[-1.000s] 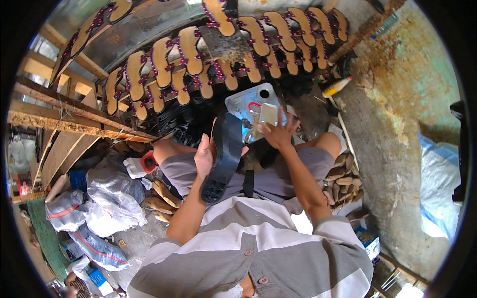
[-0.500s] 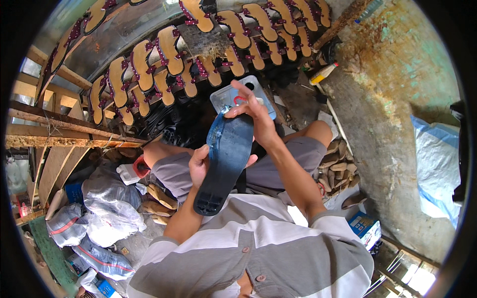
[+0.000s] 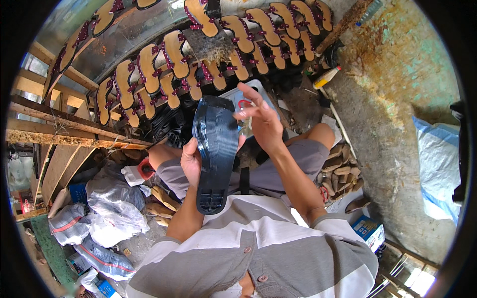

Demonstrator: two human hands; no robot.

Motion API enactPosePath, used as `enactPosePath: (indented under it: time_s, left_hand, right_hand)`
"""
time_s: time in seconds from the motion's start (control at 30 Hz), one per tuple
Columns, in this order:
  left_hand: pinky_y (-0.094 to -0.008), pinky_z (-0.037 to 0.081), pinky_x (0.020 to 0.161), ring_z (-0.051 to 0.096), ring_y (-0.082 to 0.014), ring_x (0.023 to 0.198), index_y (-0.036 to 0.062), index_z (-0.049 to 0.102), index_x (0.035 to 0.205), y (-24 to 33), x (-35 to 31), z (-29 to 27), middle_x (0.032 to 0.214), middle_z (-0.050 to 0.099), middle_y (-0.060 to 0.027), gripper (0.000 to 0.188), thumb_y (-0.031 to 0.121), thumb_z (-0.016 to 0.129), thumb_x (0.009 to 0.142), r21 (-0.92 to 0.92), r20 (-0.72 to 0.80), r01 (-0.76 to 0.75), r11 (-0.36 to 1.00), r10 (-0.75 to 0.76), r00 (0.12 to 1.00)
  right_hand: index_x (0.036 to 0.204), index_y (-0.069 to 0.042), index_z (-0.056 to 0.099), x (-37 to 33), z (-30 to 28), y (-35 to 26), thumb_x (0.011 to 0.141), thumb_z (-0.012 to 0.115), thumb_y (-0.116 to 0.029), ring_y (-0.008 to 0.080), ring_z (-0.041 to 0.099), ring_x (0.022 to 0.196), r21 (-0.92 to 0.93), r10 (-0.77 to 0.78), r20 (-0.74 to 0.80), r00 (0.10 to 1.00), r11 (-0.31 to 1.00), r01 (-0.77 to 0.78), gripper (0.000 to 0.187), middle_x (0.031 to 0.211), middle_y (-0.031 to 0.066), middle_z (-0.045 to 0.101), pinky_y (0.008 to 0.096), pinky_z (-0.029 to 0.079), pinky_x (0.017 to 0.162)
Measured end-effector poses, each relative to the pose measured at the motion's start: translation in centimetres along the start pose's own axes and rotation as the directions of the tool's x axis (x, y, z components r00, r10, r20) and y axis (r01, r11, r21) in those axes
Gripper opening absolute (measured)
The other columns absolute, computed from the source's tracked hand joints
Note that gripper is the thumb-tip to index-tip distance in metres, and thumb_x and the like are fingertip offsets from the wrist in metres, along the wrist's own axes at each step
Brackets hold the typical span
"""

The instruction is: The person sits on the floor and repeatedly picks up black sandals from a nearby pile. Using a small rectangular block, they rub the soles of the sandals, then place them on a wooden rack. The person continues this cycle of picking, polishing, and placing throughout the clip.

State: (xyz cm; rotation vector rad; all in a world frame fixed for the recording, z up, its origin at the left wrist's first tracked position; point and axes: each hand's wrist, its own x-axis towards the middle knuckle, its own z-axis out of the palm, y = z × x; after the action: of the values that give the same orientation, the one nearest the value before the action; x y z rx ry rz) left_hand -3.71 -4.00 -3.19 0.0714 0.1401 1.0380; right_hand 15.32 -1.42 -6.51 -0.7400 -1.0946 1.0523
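Observation:
A black shoe sole (image 3: 217, 149) with fine ridges across it stands nearly upright in front of me, its wide end away from my body. My left hand (image 3: 191, 164) is closed around it, thumb on the left edge and fingertips showing at the right edge. A glossy wet-looking film shines along the sole's upper left side. My right hand (image 3: 266, 124) is beside the upper right edge, fingers apart, the index finger stretched upward and another fingertip at or very near the sole. Behind the hands sits a pale plastic tub (image 3: 263, 88) with something red in it.
Several tan sandals (image 3: 175, 52) with dotted maroon straps line racks ahead. A yellow bottle (image 3: 327, 77) lies by the right wall. Wooden shoe lasts (image 3: 343, 171) are piled beside my right knee; plastic bags (image 3: 112, 198) lie at left, under a wooden beam (image 3: 74, 136).
The sole has turned more upright and shifted slightly left in my left hand. My right hand has moved off its top end to the right edge, its fingers now spread.

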Motion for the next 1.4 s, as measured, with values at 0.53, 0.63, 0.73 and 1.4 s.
enactPosePath:
  time_s: [0.53,0.63,0.73,1.4]
  left_hand:
    - [-0.0426,0.059,0.093,0.072,-0.0307,0.103,-0.0023,0.059,0.134,-0.3,3.3,-1.2,0.123,0.070,-0.0203,0.050,0.037,0.049,0.104,0.126,0.052,-0.138,0.982,0.132,0.990]
    - [-0.0477,0.056,0.099,0.070,-0.0331,0.108,-0.0020,0.058,0.137,-0.1,4.7,-2.1,0.127,0.069,-0.0200,0.053,0.039,0.049,0.104,-0.018,0.093,-0.083,0.996,0.085,0.992]
    - [-0.0493,0.055,0.101,0.070,-0.0342,0.111,-0.0025,0.057,0.139,0.9,5.7,-2.9,0.130,0.068,-0.0214,0.055,0.038,0.049,0.104,-0.053,0.121,0.013,0.999,-0.007,0.993]
    - [-0.0469,0.040,0.119,0.051,-0.0313,0.141,0.0091,0.027,0.163,2.1,3.6,-2.0,0.160,0.043,-0.0158,0.057,0.024,0.039,0.109,0.297,0.034,-0.045,0.954,0.036,0.999]
  right_hand:
    - [0.106,-0.008,0.081,-2.6,3.9,1.3,0.102,0.048,-0.036,0.0375,0.029,0.148,-0.397,-0.304,-0.210,0.929,0.895,0.203,0.043,0.156,0.0243,0.044,0.0513,0.013,0.122]
    - [0.107,-0.010,0.082,-4.8,5.0,1.8,0.102,0.047,-0.036,0.0411,0.027,0.148,-0.502,-0.347,-0.219,0.912,0.842,0.200,0.044,0.157,0.0265,0.041,0.0522,0.012,0.122]
    - [0.108,-0.011,0.082,-6.0,5.5,1.5,0.102,0.047,-0.037,0.0423,0.026,0.148,-0.519,-0.387,-0.178,0.905,0.818,0.248,0.044,0.157,0.0263,0.041,0.0527,0.011,0.123]
    - [0.132,-0.037,0.070,-3.2,1.6,-2.6,0.091,0.037,-0.083,0.0382,0.014,0.154,-0.755,-0.172,0.654,0.737,-0.081,0.651,0.071,0.165,0.0011,0.035,0.0687,-0.007,0.120]
